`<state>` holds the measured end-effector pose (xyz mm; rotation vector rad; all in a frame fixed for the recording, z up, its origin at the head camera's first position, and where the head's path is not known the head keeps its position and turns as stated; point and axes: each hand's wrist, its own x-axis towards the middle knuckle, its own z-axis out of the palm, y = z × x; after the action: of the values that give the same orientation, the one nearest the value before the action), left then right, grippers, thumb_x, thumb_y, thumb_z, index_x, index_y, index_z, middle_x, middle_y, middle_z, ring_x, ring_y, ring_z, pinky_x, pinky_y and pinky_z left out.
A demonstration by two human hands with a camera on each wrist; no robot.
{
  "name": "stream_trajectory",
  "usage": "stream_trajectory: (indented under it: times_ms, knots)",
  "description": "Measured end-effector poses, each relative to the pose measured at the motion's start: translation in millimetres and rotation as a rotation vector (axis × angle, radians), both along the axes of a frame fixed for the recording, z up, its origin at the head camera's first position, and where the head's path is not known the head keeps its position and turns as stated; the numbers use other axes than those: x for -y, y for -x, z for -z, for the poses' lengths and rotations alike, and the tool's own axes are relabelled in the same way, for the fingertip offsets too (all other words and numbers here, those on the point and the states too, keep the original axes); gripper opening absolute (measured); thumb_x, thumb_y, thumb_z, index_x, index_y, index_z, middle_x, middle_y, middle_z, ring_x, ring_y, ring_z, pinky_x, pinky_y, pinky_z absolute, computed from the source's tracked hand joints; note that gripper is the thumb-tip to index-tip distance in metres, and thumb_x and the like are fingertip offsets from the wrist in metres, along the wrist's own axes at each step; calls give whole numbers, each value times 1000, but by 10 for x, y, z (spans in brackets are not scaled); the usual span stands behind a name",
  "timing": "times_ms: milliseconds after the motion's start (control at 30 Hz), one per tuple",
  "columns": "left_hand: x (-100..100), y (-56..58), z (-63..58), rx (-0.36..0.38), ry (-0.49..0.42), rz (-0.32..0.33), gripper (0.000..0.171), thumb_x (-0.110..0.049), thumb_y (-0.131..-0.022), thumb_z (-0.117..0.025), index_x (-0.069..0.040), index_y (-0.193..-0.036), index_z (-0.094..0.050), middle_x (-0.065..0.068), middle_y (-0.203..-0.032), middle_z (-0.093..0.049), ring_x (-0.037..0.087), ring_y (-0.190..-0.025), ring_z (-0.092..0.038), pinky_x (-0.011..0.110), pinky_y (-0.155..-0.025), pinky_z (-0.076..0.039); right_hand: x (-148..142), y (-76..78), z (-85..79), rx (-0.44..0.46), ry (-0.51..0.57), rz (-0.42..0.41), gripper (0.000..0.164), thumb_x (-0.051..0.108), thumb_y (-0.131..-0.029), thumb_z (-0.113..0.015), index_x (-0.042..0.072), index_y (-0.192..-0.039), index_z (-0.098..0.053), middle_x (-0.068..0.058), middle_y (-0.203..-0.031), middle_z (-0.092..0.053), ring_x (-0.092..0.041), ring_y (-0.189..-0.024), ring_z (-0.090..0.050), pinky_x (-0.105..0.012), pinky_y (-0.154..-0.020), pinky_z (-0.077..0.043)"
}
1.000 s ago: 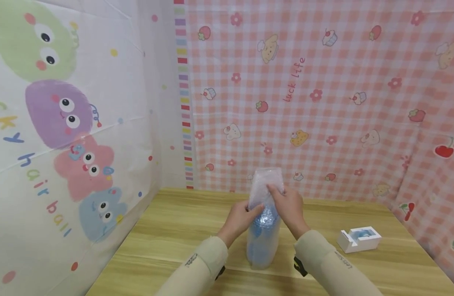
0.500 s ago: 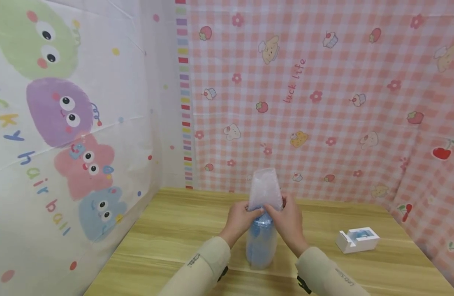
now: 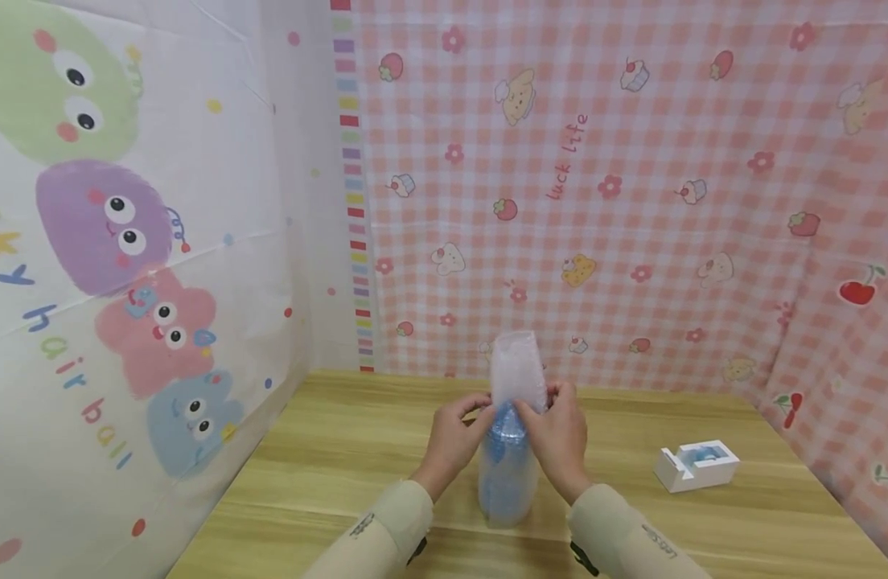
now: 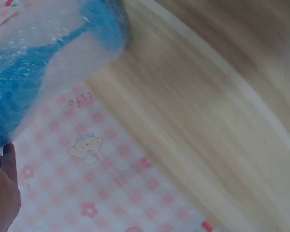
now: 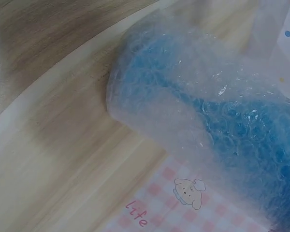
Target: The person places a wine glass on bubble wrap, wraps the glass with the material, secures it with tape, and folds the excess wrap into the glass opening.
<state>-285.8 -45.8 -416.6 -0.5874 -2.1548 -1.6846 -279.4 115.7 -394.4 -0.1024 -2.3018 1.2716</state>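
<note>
A blue object wrapped in bubble wrap [image 3: 507, 478] stands upright on the wooden table in the head view; the wrap blurs what kind of thing it is. Above the blue part, the loose upper end of the wrap [image 3: 518, 370] sticks up. My left hand [image 3: 451, 438] pinches the wrap's left side, thumb toward me. On the other side my right hand [image 3: 562, 434] pinches it, its thumb pressed on the front. The left wrist view catches part of the left hand [image 4: 2, 200] against the wrap; the right wrist view shows mostly the wrapped blue object [image 5: 246, 130].
A white tape dispenser [image 3: 697, 468] with a blue roll stands on the right of the wooden table [image 3: 328, 498]. Behind the table hangs a pink checked cloth [image 3: 618, 233]; a white cartoon-printed cloth [image 3: 256, 185] hangs at the left.
My right hand has come down from the upper part of the wrap to its side, level with the left. The left hand has shifted slightly outward, and the wrap's top leans a little left.
</note>
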Motion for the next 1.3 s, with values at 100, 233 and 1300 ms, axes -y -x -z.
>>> stream_trajectory:
  times_ms: [100,233,1300]
  knots:
    - [0,20,6,-84,83,0,20,-18,-96,-67,-2,-105,-76,10,-119,-69,25,-108,-66,28,-80,-57,7,2,-8,10,-28,10,38,25,-82,-80,7,-101,-52,-10,-88,-61,-24,-77,-57,-34,-62,-42]
    - [-25,27,-37,-85,157,-5,20,-19,-95,-69,-2,-102,-77,7,-117,-70,21,-105,-67,22,-77,-56,-20,2,-4,5,-59,-4,32,27,-83,-78,7,-95,-55,-9,-85,-63,-25,-75,-58,-35,-61,-44]
    - [38,2,-110,-50,406,16,53,-36,-107,-37,2,-112,-73,8,-140,-56,28,-128,-51,44,-104,-45,-285,-80,341,-658,-595,-236,56,45,-75,-80,1,-108,-72,-14,-103,-71,-35,-95,-65,-59,-84,-44]
